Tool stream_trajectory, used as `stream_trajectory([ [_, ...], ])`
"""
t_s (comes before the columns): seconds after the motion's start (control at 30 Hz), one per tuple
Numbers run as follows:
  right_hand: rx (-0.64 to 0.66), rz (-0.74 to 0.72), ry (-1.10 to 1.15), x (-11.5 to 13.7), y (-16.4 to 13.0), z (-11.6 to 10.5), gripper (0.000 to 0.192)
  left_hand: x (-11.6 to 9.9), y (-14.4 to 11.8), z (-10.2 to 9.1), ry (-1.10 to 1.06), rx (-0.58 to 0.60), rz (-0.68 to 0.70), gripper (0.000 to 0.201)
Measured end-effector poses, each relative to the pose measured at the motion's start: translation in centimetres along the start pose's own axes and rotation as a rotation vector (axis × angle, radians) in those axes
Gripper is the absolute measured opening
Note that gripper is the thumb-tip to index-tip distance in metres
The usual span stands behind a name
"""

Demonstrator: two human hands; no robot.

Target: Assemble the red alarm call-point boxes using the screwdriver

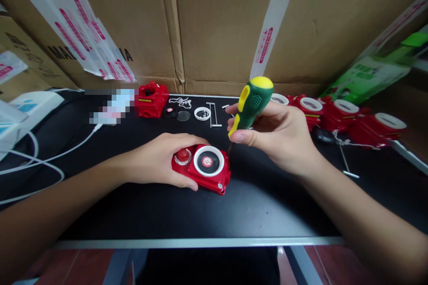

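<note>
A red box-shaped housing (209, 181) with a white ring, a black disc and a red button lies on the black table. My left hand (163, 158) is closed around its left end, thumb on the near side. In my right hand (277, 133) is a screwdriver (256, 102) with a green and yellow handle, held tilted. Its tip points down at the housing's far right corner; whether it sits in a screw there I cannot tell. A screw (220, 185) shows at the near right corner.
Behind lie another red housing (152, 100), a white ring (202, 113), a clear disc (183, 116), a white cord (180, 102) and a metal bracket (214, 116). Several red housings (344, 113) stand at right. White cables (73, 149) cross the left; cardboard (214, 31) walls the back.
</note>
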State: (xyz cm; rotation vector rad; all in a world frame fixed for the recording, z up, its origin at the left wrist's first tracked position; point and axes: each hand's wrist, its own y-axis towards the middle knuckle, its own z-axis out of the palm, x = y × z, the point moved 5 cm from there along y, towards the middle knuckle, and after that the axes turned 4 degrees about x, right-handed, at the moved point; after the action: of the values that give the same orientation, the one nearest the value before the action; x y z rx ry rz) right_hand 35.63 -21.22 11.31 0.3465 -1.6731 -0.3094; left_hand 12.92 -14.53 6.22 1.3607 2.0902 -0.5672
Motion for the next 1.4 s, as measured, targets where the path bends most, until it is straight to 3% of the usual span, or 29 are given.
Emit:
stream_trajectory([
  [0.27,0.113,0.011,0.011,0.1,-0.3,0.8,0.036,0.1,-0.1,-0.1,0.037,-0.021,-0.038,0.089],
  [0.5,0.084,0.017,-0.032,-0.9,-0.1,0.3,0.049,-0.1,0.0,-0.2,0.026,-0.011,-0.047,0.088],
  [0.77,-0.013,-0.009,-0.135,0.2,0.0,0.0,0.043,-0.1,0.0,-0.2,0.020,-0.023,-0.038,0.088],
  [1.07,0.161,-0.022,-0.082,0.8,-0.4,0.6,0.035,-0.1,0.0,-0.5,0.047,-0.029,-0.036,0.088],
  [1.27,0.133,-0.038,-0.175,-0.2,-0.2,0.1,0.036,0.2,0.0,-0.5,0.052,-0.016,-0.044,0.088],
  [1.4,0.042,-0.030,-0.192,-0.3,-0.1,-0.4,0.039,0.1,-0.1,-0.6,0.044,-0.017,-0.041,0.087],
])
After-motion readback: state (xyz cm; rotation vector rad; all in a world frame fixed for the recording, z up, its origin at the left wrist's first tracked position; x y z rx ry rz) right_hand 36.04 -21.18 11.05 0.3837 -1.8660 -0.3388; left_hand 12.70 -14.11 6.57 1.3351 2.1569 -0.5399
